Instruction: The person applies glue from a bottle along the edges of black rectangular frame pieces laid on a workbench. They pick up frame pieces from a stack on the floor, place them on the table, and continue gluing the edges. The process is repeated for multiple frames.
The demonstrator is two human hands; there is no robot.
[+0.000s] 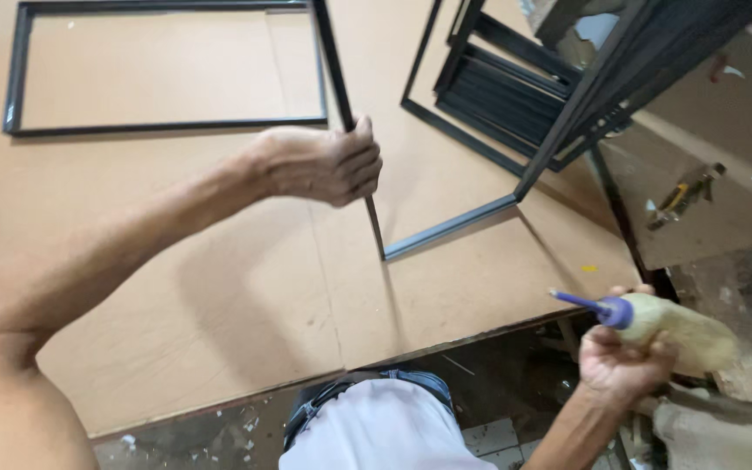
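The left hand (328,164) grips a thin black rectangular frame (446,228) tilted up off the brown fibreboard worktop (219,261). The right hand (620,361) is closed around a cream glue bottle with a purple nozzle (654,324). Another flat black frame (167,126) lies farther back.

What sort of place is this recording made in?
Most likely a small frame-making workshop. Black frames lie on a brown board worktable, with more stacked at the back. The left hand grips one frame's bar, the right hand a glue bottle.
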